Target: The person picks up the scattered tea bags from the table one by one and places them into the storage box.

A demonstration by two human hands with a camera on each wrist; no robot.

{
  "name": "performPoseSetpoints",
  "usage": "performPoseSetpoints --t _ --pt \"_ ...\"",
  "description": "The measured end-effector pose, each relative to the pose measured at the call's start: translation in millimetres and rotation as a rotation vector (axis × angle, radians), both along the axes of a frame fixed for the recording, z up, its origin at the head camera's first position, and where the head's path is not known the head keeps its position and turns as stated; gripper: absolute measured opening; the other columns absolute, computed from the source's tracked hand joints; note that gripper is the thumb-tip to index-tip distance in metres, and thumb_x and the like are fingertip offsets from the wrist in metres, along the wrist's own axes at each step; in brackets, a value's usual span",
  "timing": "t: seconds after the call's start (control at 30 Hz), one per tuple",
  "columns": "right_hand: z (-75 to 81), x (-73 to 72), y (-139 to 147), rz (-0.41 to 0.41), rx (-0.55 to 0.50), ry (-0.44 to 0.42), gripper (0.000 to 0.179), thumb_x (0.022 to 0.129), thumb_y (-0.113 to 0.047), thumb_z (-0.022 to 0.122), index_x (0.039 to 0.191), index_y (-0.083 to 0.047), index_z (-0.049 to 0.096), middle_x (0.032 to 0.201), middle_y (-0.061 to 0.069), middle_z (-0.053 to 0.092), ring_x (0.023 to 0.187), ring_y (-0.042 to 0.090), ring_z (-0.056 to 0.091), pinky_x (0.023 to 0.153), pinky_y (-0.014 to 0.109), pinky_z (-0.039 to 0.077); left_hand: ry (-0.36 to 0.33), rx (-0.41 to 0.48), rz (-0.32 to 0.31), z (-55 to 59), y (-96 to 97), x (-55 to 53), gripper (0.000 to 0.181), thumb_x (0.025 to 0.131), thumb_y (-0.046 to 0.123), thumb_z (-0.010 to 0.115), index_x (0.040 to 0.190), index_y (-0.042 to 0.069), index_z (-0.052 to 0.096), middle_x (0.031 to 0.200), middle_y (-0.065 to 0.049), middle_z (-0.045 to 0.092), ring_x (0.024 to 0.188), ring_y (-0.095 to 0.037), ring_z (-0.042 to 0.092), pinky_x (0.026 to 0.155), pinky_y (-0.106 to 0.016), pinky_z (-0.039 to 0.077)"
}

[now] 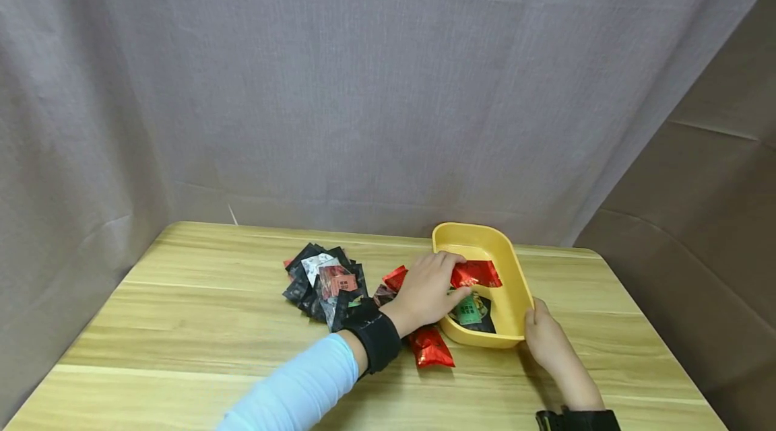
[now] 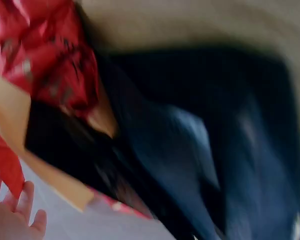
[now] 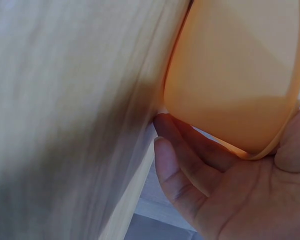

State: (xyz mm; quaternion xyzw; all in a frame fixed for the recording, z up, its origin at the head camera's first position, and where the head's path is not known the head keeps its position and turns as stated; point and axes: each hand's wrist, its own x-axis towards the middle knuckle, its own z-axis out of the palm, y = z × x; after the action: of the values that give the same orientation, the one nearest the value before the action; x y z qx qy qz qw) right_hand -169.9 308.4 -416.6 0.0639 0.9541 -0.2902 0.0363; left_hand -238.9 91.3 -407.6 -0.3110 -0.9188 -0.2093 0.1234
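Note:
A yellow plastic tray (image 1: 520,296) stands toward the right of the table, tilted a little. At its lower right corner my right hand (image 1: 548,337) grips the wall; in the right wrist view, fingers curl under the tray (image 3: 235,75) with the thumb at its rim. My left hand (image 1: 427,286) reaches over the tray's left rim, thumb and fingers spread. Its fingertips are right at a shiny red packet (image 1: 477,274) inside the tray. Below that packet lies a black packet with a green label (image 1: 469,310). In the left wrist view the fingers (image 2: 25,202) are beside red wrapping.
A pile of black packets (image 1: 327,283) lies left of my left forearm. Another red packet (image 1: 431,348) rests on the table by the tray's near left corner, and one more (image 1: 395,278) shows behind my left hand. A grey cloth (image 1: 364,81) hangs behind the wooden table (image 1: 200,323).

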Motion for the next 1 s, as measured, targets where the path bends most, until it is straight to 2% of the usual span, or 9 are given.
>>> performPoseSetpoints --t 0.17,0.4,0.57,0.77,1.0 --pt "-1.3 -0.3 -0.1 -0.005 0.001 0.008 0.051 0.101 -0.014 0.012 0.139 0.019 0.016 0.135 0.048 0.034 0.124 0.056 0.033 0.104 0.068 0.032 0.004 -0.069 -0.049 -7.1 9.4 7.7 0.053 0.086 0.052 0.057 0.128 0.021 0.051 0.124 0.004 0.062 0.115 -0.015 0.052 0.101 -0.034 0.044" --pt "0.8 0.0 -1.7 0.003 -0.008 0.004 0.051 0.101 -0.014 0.012 0.14 0.019 0.014 0.135 0.048 0.034 0.125 0.056 0.032 0.105 0.068 0.031 0.004 -0.147 -0.039 -12.6 12.0 10.4 0.051 0.084 0.057 0.055 0.124 0.024 0.053 0.12 0.007 0.064 0.115 -0.013 0.052 0.102 -0.032 0.041" --pt "1.4 0.1 -1.7 0.007 -0.012 -0.003 0.051 0.101 -0.013 0.012 0.14 0.019 0.013 0.136 0.048 0.034 0.125 0.055 0.032 0.105 0.068 0.031 0.002 -0.139 -0.048 -11.7 10.2 10.4 0.049 0.085 0.056 0.054 0.122 0.024 0.055 0.122 0.007 0.064 0.118 -0.012 0.051 0.104 -0.033 0.04" --pt "0.9 -0.6 -0.3 0.004 -0.007 -0.003 0.052 0.101 -0.014 0.012 0.141 0.019 0.012 0.136 0.048 0.033 0.125 0.056 0.032 0.104 0.069 0.031 0.023 -0.097 -0.098 -11.2 3.2 13.1 0.043 0.09 0.051 0.051 0.122 0.023 0.056 0.122 0.006 0.063 0.122 -0.012 0.049 0.104 -0.033 0.041" --pt "0.8 0.0 -0.7 0.006 -0.007 -0.003 0.052 0.101 -0.014 0.011 0.141 0.019 0.013 0.135 0.048 0.034 0.124 0.056 0.033 0.104 0.069 0.032 0.062 -0.061 -0.19 -1.8 -14.3 35.0 0.036 0.094 0.042 0.048 0.124 0.022 0.057 0.133 0.003 0.059 0.127 -0.014 0.045 0.109 -0.038 0.039"
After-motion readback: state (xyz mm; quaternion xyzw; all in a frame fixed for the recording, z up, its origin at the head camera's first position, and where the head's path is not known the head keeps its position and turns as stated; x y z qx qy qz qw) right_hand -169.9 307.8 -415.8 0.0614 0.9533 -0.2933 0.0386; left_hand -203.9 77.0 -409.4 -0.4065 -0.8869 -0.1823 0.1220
